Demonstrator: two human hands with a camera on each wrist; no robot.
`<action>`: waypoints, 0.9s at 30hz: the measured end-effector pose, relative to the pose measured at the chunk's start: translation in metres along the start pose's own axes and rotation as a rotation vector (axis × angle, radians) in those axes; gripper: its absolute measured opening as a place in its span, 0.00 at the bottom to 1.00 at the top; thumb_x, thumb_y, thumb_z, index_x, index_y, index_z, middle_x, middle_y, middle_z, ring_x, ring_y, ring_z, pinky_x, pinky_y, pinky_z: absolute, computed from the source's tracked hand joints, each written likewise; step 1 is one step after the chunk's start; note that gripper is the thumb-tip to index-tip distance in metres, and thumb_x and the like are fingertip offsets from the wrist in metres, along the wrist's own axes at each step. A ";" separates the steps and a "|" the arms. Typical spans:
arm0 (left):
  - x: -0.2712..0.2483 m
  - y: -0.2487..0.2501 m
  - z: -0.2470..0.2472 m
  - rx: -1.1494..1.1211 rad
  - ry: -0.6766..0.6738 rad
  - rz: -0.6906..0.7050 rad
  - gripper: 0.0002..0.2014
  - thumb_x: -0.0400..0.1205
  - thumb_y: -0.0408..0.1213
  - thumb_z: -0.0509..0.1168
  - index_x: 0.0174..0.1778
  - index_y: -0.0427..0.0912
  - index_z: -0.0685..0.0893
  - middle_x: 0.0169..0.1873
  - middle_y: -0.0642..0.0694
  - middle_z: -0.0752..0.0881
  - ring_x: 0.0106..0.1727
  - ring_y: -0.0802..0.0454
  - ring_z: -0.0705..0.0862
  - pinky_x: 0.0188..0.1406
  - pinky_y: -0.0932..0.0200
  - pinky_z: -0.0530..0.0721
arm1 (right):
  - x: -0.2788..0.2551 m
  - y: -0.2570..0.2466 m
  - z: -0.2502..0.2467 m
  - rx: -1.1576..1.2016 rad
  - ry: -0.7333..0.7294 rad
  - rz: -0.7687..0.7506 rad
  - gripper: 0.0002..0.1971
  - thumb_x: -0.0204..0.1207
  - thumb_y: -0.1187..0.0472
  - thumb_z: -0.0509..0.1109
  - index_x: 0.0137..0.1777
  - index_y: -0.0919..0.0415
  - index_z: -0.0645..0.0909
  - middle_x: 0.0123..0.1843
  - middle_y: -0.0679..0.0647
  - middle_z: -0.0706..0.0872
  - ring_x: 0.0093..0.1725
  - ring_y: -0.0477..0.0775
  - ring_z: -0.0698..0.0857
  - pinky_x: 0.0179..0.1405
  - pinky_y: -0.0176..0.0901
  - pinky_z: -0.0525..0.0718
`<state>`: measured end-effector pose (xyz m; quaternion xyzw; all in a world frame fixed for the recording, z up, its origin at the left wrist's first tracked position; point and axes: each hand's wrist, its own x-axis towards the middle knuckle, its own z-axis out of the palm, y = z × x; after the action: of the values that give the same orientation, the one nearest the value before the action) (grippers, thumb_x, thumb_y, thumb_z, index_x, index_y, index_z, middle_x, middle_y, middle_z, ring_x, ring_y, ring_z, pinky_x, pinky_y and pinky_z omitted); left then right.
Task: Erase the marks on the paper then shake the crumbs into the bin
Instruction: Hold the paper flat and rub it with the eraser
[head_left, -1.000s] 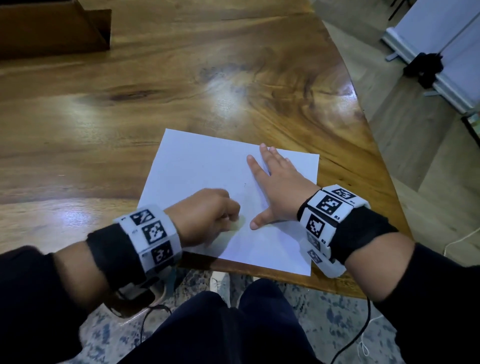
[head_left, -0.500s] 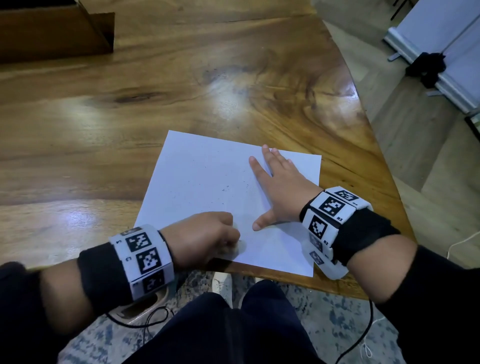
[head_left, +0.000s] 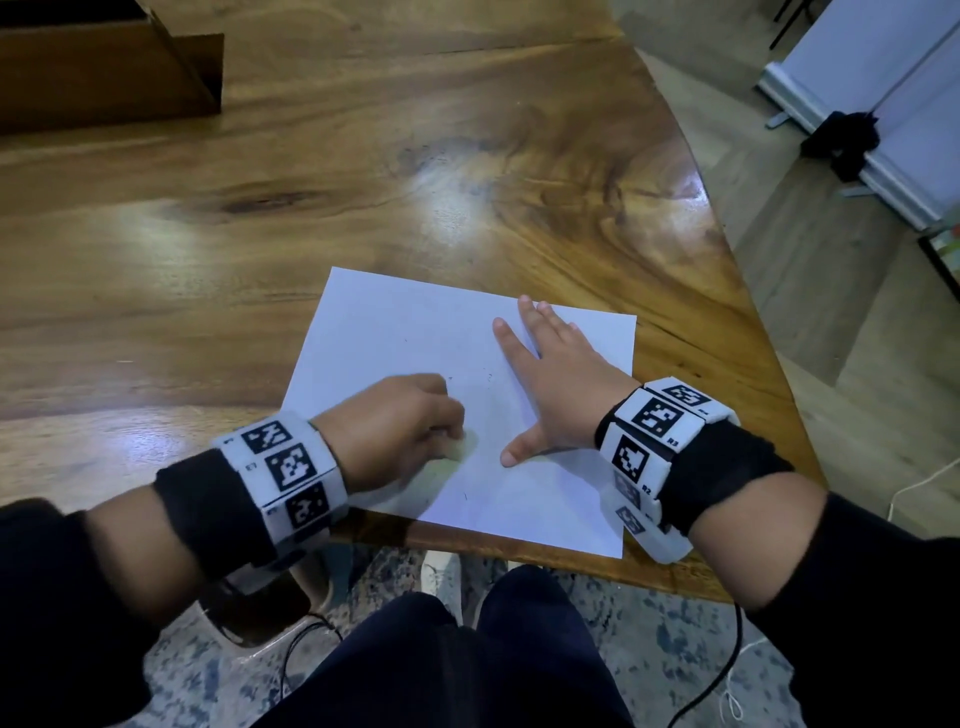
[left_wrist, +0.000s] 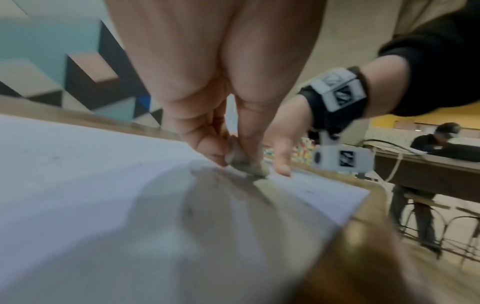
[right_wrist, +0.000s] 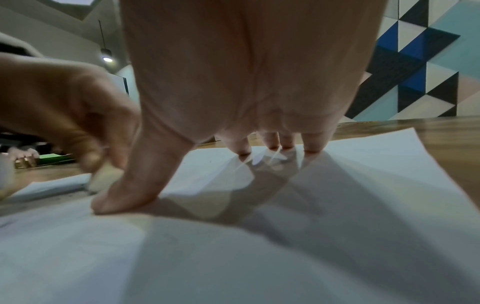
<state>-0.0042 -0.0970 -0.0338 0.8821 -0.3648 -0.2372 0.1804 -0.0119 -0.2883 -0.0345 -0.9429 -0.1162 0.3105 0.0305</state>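
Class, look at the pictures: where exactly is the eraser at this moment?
In the head view, the eraser is pinched in the left hand, its tip pressed on the paper near the sheet's near edge, just left of the right hand's thumb.

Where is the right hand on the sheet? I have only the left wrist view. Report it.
Observer: The right hand lies flat on the right half of the white paper sheet, fingers straight and spread.
Operator: Now report the marks beyond my blurred patch.
Observer: A few small dark specks dot the sheet past the pale eraser that the left hand pinches; marks or crumbs, I cannot tell.
Operator: Find me the bin.
Observer: No sure bin shows; a brown box stands at the far left of the wooden table.
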 end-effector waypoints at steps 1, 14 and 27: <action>0.000 -0.001 -0.003 0.029 -0.003 0.021 0.05 0.74 0.35 0.64 0.39 0.38 0.84 0.39 0.42 0.80 0.42 0.40 0.82 0.41 0.58 0.74 | 0.000 0.000 0.000 0.003 0.001 0.000 0.67 0.61 0.31 0.74 0.82 0.57 0.28 0.81 0.62 0.24 0.81 0.61 0.28 0.82 0.56 0.39; -0.001 -0.003 -0.003 -0.038 0.001 0.024 0.03 0.74 0.31 0.66 0.36 0.39 0.83 0.37 0.49 0.74 0.43 0.42 0.81 0.42 0.60 0.71 | 0.000 0.000 0.000 0.006 0.000 -0.004 0.67 0.61 0.32 0.75 0.82 0.57 0.28 0.81 0.62 0.24 0.81 0.61 0.28 0.82 0.55 0.38; 0.000 0.006 0.026 0.152 -0.150 -0.033 0.13 0.74 0.27 0.63 0.52 0.25 0.76 0.27 0.48 0.78 0.29 0.51 0.78 0.35 0.62 0.74 | -0.001 0.001 0.000 0.030 0.015 -0.009 0.67 0.61 0.32 0.75 0.82 0.57 0.29 0.81 0.62 0.24 0.81 0.60 0.28 0.82 0.54 0.38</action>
<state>-0.0219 -0.1048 -0.0528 0.8789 -0.3797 -0.2770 0.0811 -0.0126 -0.2892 -0.0339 -0.9442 -0.1155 0.3050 0.0468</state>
